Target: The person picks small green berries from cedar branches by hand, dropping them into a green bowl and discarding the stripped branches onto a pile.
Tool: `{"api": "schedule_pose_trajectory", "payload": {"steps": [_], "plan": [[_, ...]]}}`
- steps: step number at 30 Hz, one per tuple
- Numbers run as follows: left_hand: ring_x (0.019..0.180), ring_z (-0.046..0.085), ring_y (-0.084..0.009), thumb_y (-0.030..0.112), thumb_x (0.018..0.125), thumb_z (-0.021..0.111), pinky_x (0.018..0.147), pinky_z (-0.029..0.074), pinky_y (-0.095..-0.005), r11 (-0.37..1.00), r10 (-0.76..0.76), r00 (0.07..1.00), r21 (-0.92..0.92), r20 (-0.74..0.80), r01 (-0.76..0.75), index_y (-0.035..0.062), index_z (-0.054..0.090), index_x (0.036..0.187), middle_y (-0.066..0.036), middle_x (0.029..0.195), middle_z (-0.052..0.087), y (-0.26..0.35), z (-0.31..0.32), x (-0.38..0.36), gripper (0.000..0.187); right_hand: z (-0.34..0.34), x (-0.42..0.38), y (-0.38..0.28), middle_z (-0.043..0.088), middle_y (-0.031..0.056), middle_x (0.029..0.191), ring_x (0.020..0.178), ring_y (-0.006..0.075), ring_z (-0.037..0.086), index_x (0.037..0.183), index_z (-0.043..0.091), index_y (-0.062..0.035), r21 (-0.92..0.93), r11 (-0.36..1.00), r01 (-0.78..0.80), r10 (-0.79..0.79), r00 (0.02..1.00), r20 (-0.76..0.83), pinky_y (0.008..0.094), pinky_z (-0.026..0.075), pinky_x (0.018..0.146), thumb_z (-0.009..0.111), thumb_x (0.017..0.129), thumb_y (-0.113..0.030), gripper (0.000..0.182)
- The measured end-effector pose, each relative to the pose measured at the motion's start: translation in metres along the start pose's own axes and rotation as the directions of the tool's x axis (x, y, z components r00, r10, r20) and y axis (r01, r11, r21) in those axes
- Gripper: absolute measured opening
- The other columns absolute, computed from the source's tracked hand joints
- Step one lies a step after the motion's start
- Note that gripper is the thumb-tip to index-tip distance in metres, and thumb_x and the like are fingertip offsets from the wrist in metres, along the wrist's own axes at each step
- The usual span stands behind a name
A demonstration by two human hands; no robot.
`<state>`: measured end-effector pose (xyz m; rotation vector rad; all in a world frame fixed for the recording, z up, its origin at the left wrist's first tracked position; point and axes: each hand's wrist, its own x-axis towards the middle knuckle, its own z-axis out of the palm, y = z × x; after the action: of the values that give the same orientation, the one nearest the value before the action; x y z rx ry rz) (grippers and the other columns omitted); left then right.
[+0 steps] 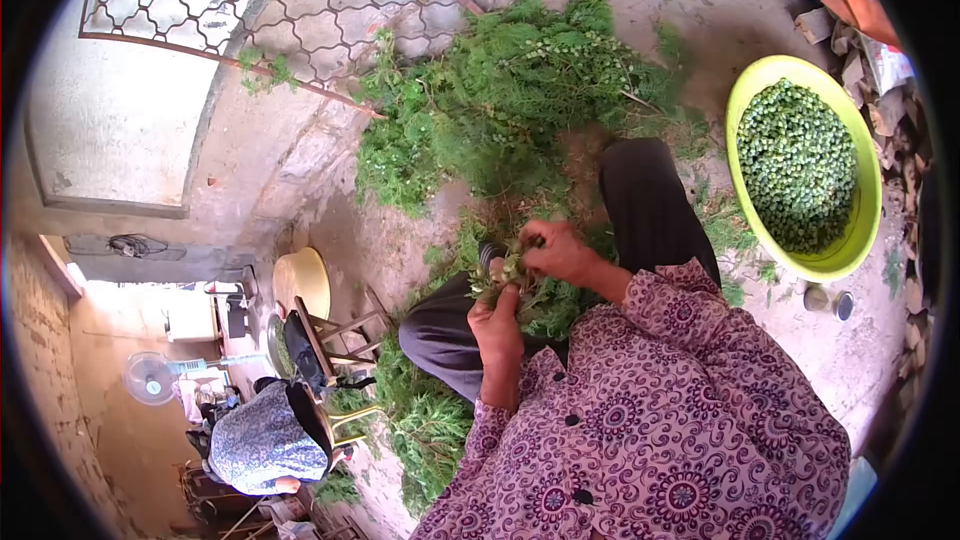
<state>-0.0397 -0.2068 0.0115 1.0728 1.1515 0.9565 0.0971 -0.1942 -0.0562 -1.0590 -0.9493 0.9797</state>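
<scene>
My left hand [495, 327] is closed round a leafy green sprig [512, 268] with small pale cones on it, held above my lap. Fingers bent, my right hand [560, 252] pinches at the upper part of the same sprig. What lies exactly between those fingertips is too small to tell. Beyond my knees lies a big heap of cut evergreen branches [510, 90] bearing small green cones. To the right stands a yellow-green basin [870, 180] holding many small round green cones [797, 165].
Two small jars [830, 301] stand below the basin. More evergreen branches [430, 430] lie at my left. Another person [268, 440] sits farther left, near a wooden stool [335, 340], a tan basin [303, 282] and a fan [152, 378]. A metal lattice [330, 20] leans at the top.
</scene>
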Motion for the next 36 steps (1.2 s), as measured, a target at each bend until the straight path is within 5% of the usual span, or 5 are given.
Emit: {"api": "schedule_pose_trajectory", "payload": {"steps": [6,22,28,30,36], "plan": [[0.065,0.055,-0.0079,0.0,0.079,0.054,0.061,0.045,-0.0205,0.998,-0.034,0.999,-0.046,-0.007,0.033,-0.0031,0.061,0.086,-0.003,0.078,0.061,0.006,-0.02,0.004,0.01,-0.012,0.004,-0.024,0.051,0.0,0.06,0.049,0.0072,0.05,0.079,0.053,-0.0048,0.515,0.707,-0.485,0.493,0.86,0.133,0.0199,0.037,0.039,0.056,0.078,-0.011,0.007],[0.068,0.056,-0.0085,0.001,0.077,0.056,0.062,0.045,-0.0201,0.996,-0.076,0.994,-0.033,0.08,0.079,-0.0028,0.061,0.09,-0.004,0.083,0.062,-0.004,-0.018,0.006,0.014,-0.009,0.002,-0.024,0.054,-0.0005,0.061,0.048,0.0035,0.045,0.084,0.058,0.001,0.325,0.892,-0.314,0.231,0.935,0.27,0.0202,0.036,0.042,0.061,0.074,-0.009,0.014],[0.065,0.056,-0.0083,0.002,0.077,0.057,0.056,0.045,-0.02,0.992,-0.124,0.989,-0.008,0.083,0.125,-0.0025,0.06,0.09,-0.004,0.081,0.062,-0.006,-0.012,0.009,0.014,-0.007,0.004,-0.013,0.054,0.0006,0.059,0.047,0.0042,0.047,0.078,0.058,0.0001,0.071,0.976,-0.206,0.204,0.978,0.044,0.0209,0.037,0.042,0.058,0.077,-0.015,0.015],[0.062,0.056,-0.0078,0.003,0.077,0.056,0.052,0.044,-0.0197,0.989,-0.144,0.986,-0.002,0.081,0.145,-0.0022,0.06,0.089,-0.004,0.079,0.062,0.0,-0.011,0.005,0.013,-0.015,0.01,-0.01,0.054,0.001,0.058,0.048,0.0064,0.05,0.077,0.056,-0.0015,0.333,0.873,-0.356,0.399,0.914,-0.07,0.0206,0.038,0.04,0.057,0.077,-0.017,0.015],[0.054,0.054,-0.0067,0.006,0.078,0.056,0.042,0.041,-0.0186,0.99,-0.129,0.992,0.06,0.013,0.128,-0.0014,0.059,0.087,-0.003,0.075,0.061,-0.001,-0.022,0.008,0.012,-0.013,0.004,-0.029,0.055,0.0024,0.061,0.048,0.0087,0.052,0.082,0.053,-0.0026,0.59,0.732,-0.339,0.364,0.928,0.082,0.019,0.038,0.039,0.057,0.075,-0.01,0.011]]}}
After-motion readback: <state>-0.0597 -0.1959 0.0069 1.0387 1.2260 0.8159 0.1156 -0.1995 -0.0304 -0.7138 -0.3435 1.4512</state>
